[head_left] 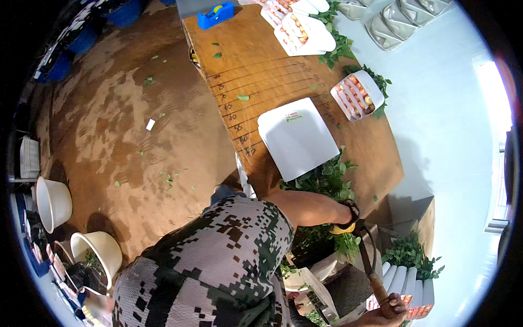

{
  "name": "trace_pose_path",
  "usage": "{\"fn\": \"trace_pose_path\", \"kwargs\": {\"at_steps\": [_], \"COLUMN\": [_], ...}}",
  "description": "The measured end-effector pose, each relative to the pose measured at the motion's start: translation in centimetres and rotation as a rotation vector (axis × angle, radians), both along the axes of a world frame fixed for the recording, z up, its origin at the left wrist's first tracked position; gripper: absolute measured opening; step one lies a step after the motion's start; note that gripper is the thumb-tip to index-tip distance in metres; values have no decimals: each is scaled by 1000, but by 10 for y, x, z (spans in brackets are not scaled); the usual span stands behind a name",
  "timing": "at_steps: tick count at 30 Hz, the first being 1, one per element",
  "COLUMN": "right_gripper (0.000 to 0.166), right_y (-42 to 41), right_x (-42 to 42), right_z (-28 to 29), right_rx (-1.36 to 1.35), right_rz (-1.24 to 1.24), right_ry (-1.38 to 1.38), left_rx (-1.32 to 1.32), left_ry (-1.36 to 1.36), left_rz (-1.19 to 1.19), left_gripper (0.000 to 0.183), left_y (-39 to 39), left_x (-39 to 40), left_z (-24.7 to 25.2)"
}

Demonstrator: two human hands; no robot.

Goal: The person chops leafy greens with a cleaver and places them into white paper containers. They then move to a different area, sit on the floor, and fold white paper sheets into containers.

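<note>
My left hand (343, 228), in a yellow glove with a dark band at the wrist, is closed around the leafy green stems (327, 175) of a flower bundle. White cardboard wrap (300, 139) covers the bundle's other end, on the wooden table. Leafy stem ends stick out below the glove, beside the dark metal blade (365, 255) of a lever cutter. My bare right hand (394, 306) grips the cutter's wooden handle (378, 288), near the lower right edge. The blossoms are hidden inside the wrap.
More wrapped bundles (359, 96) lie on the table (253, 45), marked with numbered lines. A blue tape dispenser (215, 15) stands at its far corner. Wrapped bundles (414, 286) stand upright at lower right. Pale tubs (98, 253) are at left on the wet floor (122, 102), scattered with leaves.
</note>
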State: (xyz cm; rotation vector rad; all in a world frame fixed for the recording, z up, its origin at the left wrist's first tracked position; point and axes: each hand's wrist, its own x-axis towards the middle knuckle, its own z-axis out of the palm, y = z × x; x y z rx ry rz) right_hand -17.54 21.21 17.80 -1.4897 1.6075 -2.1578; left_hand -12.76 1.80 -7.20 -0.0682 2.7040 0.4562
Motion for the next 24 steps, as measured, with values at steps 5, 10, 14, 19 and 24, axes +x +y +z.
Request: {"fn": "trace_pose_path", "kwargs": {"at_steps": [5,10,14,19,24], "right_gripper": [33,30,38,55,47], "right_y": [22,42,67,90,100], "right_x": [-16,-5,-13,24,48], "right_z": [-10,-16,-7,-28,5], "right_rx": [16,178,377,606,1304], "right_rz": [62,-198,-150,41,111], "right_ry": [31,-15,-61,118,358], "left_rx": [-23,8,175,80,29], "left_ry": [2,31,-97,-65,4], "left_rz": [-35,-75,-55,101,160], "left_gripper": [27,38,32,30,31], "left_y": [-1,7,-9,-14,-7], "left_x": [-2,8,-10,16,36], "left_z": [-8,17,-26,-31,15]}}
